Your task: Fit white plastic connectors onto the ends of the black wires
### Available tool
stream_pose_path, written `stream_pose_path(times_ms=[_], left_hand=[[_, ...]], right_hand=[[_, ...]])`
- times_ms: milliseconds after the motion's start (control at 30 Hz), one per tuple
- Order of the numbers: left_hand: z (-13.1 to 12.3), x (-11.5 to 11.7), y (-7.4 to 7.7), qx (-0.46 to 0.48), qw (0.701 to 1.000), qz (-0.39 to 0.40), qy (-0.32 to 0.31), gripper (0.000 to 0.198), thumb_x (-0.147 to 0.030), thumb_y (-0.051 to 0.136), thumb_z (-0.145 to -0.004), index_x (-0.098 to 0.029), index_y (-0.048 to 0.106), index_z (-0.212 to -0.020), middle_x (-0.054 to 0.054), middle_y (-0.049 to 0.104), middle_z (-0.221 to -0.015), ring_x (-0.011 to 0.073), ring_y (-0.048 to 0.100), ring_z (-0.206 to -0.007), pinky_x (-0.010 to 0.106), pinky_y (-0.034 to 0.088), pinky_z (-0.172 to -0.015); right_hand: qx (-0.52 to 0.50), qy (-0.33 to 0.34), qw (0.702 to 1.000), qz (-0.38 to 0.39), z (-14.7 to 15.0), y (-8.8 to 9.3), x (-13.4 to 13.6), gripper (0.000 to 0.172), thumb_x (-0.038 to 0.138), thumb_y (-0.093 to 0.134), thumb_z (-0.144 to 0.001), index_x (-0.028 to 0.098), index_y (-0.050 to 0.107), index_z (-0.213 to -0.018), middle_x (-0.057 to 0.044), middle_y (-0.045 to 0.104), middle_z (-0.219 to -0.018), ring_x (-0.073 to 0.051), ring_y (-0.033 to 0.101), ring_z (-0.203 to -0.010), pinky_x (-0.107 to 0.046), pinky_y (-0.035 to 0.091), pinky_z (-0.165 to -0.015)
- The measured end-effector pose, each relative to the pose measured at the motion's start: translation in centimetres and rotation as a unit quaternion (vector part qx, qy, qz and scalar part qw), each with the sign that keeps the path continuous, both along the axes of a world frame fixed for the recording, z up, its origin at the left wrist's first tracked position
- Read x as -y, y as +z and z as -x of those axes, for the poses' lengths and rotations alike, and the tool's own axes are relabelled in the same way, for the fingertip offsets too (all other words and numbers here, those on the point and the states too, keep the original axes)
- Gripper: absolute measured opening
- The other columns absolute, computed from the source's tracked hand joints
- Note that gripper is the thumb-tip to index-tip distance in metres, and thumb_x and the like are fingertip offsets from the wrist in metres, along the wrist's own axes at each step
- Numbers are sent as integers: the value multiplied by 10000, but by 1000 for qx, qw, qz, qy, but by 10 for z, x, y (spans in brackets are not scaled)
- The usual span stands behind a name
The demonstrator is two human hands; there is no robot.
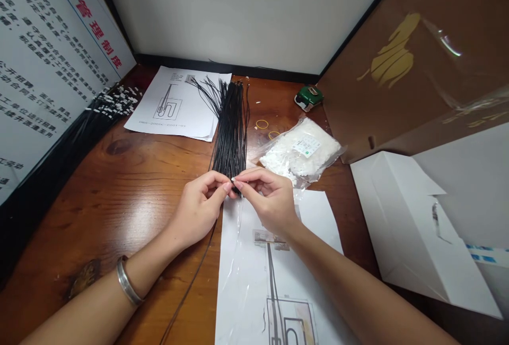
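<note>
My left hand [202, 204] pinches the end of a thin black wire [193, 281], which trails down toward the table's near edge. Thumb and forefinger of my right hand [268, 196] are closed on a tiny white connector [233, 179], and the fingertips of both hands meet there. Just beyond them lies a thick bundle of black wires [231, 127], its near end partly hidden by my fingers. A clear plastic bag of small white pieces [302, 149] rests beyond my right hand. Under that hand is a printed drawing sheet [242, 281].
Another drawing sheet [151, 106] lies at the back left. Black wires with white ends [115, 104] are heaped along the left. A green tape measure [308, 98] and a yellow rubber band [262, 124] sit at the back. A white box [401, 223] stands right, beside a brown panel [437, 53].
</note>
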State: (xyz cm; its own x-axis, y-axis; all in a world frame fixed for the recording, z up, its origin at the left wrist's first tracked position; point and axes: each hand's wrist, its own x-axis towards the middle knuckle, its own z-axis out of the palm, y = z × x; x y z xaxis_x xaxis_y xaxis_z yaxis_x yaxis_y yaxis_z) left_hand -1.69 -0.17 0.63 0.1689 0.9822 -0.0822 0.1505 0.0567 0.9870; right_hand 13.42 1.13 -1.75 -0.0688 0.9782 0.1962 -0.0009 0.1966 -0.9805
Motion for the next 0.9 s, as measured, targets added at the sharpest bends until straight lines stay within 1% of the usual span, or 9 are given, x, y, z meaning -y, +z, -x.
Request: stream_pose_path(times_ms=[267, 533, 733, 900], left_hand=[[-1, 1, 1, -14, 1000, -3, 3, 170, -263, 551, -874, -156, 615, -757, 16, 643, -725, 95, 521, -559, 214, 395, -525], [-2, 1, 0, -11, 1000, 2, 12, 176, -269, 556, -866, -151, 598, -742, 21, 626, -701, 92, 488, -535, 208, 361, -479], [-2, 0, -1, -7, 1000, 2, 24, 181, -282, 567, -859, -154, 614, -740, 15, 629, -689, 90, 486, -521, 215, 370, -496], [-4, 0, 1, -2, 1000, 10, 21, 188, -290, 570, -860, -156, 623, -740, 24, 654, -703, 100, 526, -545, 217, 391, -508]], right_hand=[[9, 3, 1000, -19, 0, 0, -1, 37, 185, 672, -746, 192, 681, -711, -34, 665, -741, -138, 611, -649, -285, 487, -525], [20, 5, 1000, -23, 0, -1, -2, 51, 174, 674, -747, 200, 686, -705, -34, 672, -744, -146, 622, -678, -289, 481, -539], [34, 2, 998, -47, -1, -1, -2, 69, 163, 674, -751, 205, 699, -702, -41, 681, -748, -156, 628, -699, -292, 471, -540], [14, -10, 1000, -9, 1, 0, 0, 41, 202, 673, -754, 197, 702, -727, -34, 676, -750, -133, 610, -633, -281, 484, -513]])
